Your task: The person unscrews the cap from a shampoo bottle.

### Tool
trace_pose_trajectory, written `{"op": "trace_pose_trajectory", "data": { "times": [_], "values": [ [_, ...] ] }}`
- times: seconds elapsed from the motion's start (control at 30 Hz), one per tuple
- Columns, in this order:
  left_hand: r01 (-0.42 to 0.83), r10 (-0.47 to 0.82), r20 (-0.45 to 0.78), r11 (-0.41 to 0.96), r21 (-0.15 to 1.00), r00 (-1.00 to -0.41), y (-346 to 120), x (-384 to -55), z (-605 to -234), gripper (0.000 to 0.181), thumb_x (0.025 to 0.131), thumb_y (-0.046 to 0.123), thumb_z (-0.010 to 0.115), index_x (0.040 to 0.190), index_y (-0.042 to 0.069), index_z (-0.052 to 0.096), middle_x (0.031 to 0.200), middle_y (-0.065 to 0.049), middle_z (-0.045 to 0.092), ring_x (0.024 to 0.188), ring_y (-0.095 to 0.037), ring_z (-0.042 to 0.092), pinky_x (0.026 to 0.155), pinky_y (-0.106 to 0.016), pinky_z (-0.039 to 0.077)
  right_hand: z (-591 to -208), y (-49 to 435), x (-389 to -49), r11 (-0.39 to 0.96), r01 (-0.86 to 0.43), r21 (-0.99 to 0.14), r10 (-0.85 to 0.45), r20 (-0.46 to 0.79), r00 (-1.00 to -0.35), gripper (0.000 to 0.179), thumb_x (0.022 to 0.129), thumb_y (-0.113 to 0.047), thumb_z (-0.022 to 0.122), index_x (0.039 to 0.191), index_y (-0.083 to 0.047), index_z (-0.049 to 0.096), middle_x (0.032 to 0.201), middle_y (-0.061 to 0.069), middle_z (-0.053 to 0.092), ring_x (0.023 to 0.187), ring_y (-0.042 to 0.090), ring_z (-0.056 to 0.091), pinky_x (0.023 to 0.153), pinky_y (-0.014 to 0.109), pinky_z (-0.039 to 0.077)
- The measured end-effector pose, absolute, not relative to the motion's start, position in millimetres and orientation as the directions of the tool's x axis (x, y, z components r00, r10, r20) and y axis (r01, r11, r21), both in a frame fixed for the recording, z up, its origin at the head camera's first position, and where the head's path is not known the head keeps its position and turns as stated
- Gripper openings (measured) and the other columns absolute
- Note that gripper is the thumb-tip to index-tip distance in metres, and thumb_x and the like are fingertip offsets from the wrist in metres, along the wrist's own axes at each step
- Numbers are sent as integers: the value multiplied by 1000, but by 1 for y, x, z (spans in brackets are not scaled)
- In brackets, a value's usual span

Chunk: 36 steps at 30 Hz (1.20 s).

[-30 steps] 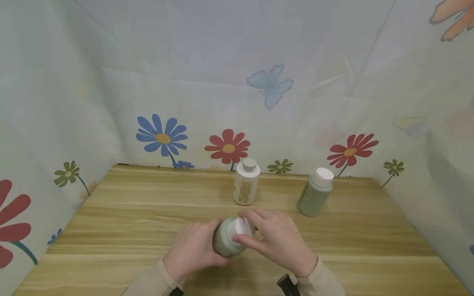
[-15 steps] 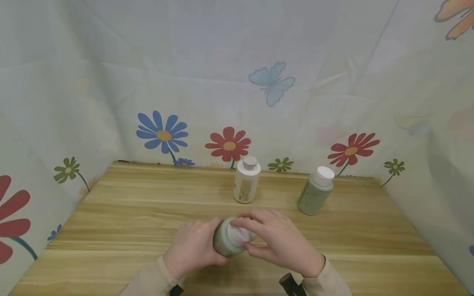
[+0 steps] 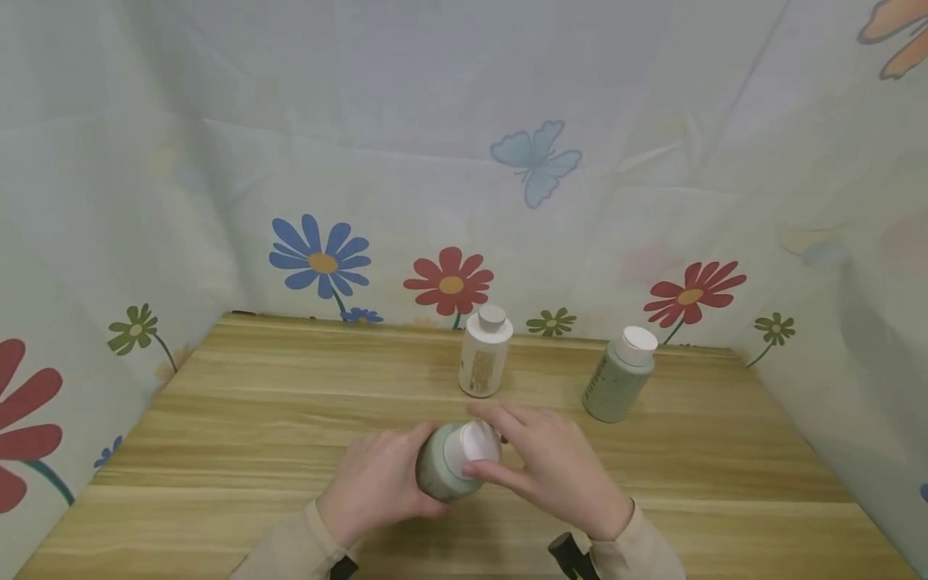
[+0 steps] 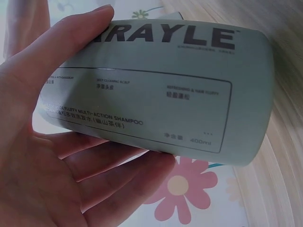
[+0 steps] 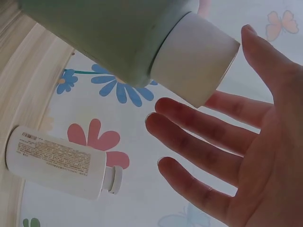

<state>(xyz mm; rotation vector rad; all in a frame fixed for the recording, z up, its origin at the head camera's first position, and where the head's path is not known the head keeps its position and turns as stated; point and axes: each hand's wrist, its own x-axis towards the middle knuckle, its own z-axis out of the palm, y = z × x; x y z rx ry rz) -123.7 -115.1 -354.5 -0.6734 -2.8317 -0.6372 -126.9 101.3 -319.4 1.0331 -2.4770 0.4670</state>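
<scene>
In the head view my left hand [image 3: 379,487] grips a pale green shampoo bottle [image 3: 435,469], raised over the table and tilted to the right. Its fingers and thumb wrap the body, and the printed label [image 4: 137,109] faces the left wrist camera. The bottle's white cap [image 5: 194,59] is on its neck. Around that cap my right hand [image 3: 554,471] lies with spread fingers; in the right wrist view the thumb [image 5: 265,54] stands just off the cap's edge, and the index finger passes partly behind it.
Beyond the hands a white bottle [image 3: 484,358] stands upright on the wooden table [image 3: 290,379]. A second green bottle with a white cap [image 3: 616,383] stands farther right. A flowered cloth [image 3: 377,185] hangs along the back and sides.
My right hand turned with its fingers over the cap, then turned back and spread, so the cap's top shows again. The left hand keeps its grip on the bottle.
</scene>
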Motion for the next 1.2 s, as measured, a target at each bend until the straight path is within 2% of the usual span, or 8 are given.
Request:
{"op": "trace_pose_trajectory", "data": {
  "times": [0.13,0.27,0.57,0.7,0.8,1.0,1.1,1.2],
  "values": [
    [469,401,250,806,361,-881,-116,-123,-354,75,51,41,91,113,11,62,89,-1,73,70,-12,65,58,-29,50,-320,101,-126,663,-737,-129,-598,501,-626,47,84,-53,67,115,-18,66,102,-8,72,80,2,65,69,23,52],
    [476,406,255,805,355,-877,-116,-123,-354,74,51,41,91,112,11,62,89,-1,73,70,-12,65,58,-29,50,-319,101,-126,652,-752,-94,-622,500,-602,44,83,-48,71,116,-18,65,102,-8,72,79,4,65,71,26,53],
    [443,371,250,811,382,-894,-114,-125,-356,74,51,40,90,114,12,62,90,0,73,71,-11,64,59,-29,50,-317,105,-128,551,-833,-50,-714,490,-501,49,75,-24,78,122,-21,63,117,-4,65,100,12,65,83,34,54],
    [439,368,246,809,391,-897,-114,-126,-356,73,51,39,90,113,13,62,90,0,73,71,-11,64,59,-30,50,-315,106,-128,519,-854,-33,-745,471,-472,52,75,-20,78,124,-22,61,122,-1,64,106,15,64,86,37,53],
    [436,362,252,811,389,-897,-114,-126,-355,74,51,39,91,114,12,62,90,0,73,71,-11,64,59,-30,50,-314,106,-127,534,-842,-74,-732,458,-505,53,80,-28,77,129,-21,58,127,-1,62,111,15,62,90,38,52],
    [444,362,271,812,379,-892,-113,-125,-354,74,52,40,91,114,13,63,91,0,73,72,-13,65,60,-30,50,-313,104,-124,681,-723,-117,-619,436,-653,62,86,-59,59,136,-23,52,124,-5,67,110,10,65,90,39,51],
    [446,367,263,810,382,-892,-113,-124,-353,74,52,41,91,114,12,62,92,0,73,72,-13,66,61,-31,51,-314,103,-123,716,-692,-94,-596,434,-676,60,85,-61,59,131,-23,56,119,-6,69,109,9,66,89,40,51],
    [446,371,258,810,381,-892,-113,-124,-353,73,53,41,90,113,12,62,91,0,73,72,-13,65,61,-31,51,-316,103,-123,713,-696,-84,-596,449,-666,54,84,-57,64,125,-23,60,114,-8,70,104,7,67,87,38,52]
  ]
}}
